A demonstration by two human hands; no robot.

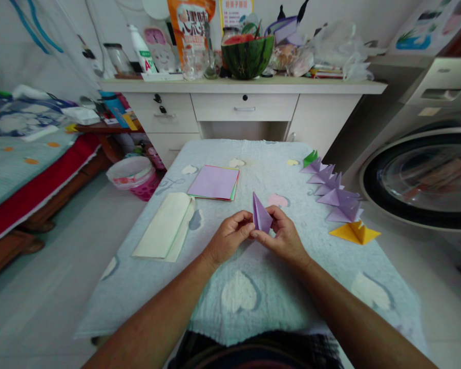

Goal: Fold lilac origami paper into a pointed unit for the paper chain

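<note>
A folded piece of purple origami paper [262, 215] stands point-up between my two hands, over the middle of the cloth-covered table. My left hand [232, 233] pinches its lower left edge with thumb and fingers. From the other side, my right hand [282, 236] grips its lower right part, thumb in front. Beyond my left hand lies a stack of square coloured paper [214, 182], purple on top. To the right, a row of folded purple paper pieces [336, 197] stretches between a green folded piece [310, 158] and a yellow folded piece [355, 233].
A pale folded paper sheet [163, 225] rests on the table's left side. Behind stands a white cabinet [246, 88] bearing a cut watermelon [248, 59] and bottles. A pink waste bin [136, 177] is at left, a washing machine [426, 169] at right.
</note>
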